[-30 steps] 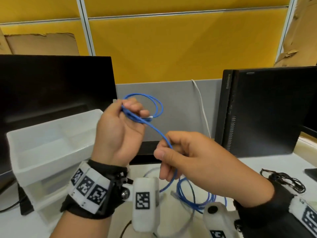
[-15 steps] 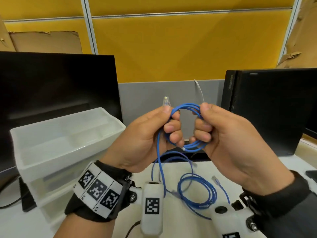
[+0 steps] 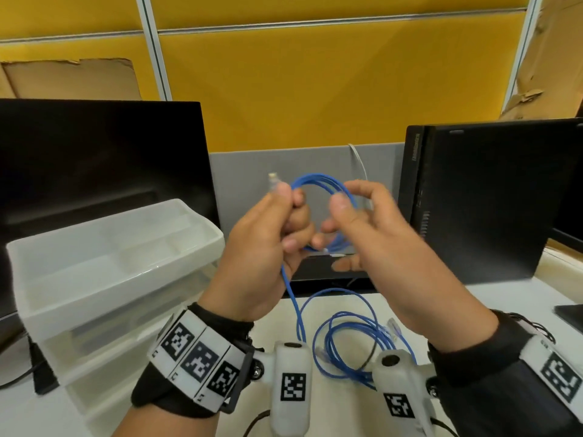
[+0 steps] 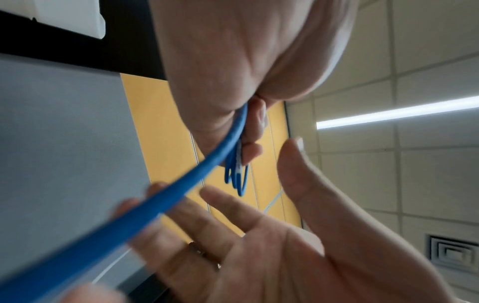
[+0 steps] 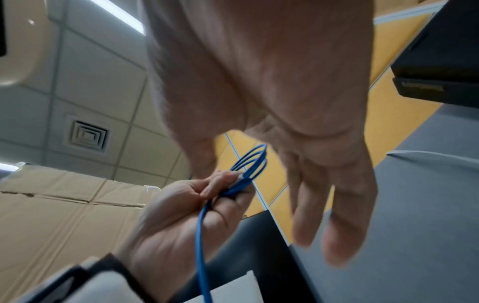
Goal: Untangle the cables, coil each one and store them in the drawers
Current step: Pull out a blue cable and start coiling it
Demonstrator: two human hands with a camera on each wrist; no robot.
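My left hand grips a small coil of blue network cable at chest height, and a clear plug sticks up above its thumb. My right hand is open just right of the coil, fingers spread, holding nothing. The rest of the blue cable hangs from the left fist and lies in loose loops on the white desk. The left wrist view shows the left hand pinching the cable above the open right palm. In the right wrist view the right hand's fingers are straight beside the coil.
A white translucent drawer unit stands at the left, its top compartment open upward. A black monitor is behind it and a black computer case stands at the right. A grey and yellow partition closes the back.
My right hand laid a loop of cable onto the coil, gripped it together with the left, then let go and opened. The left hand keeps the coil.
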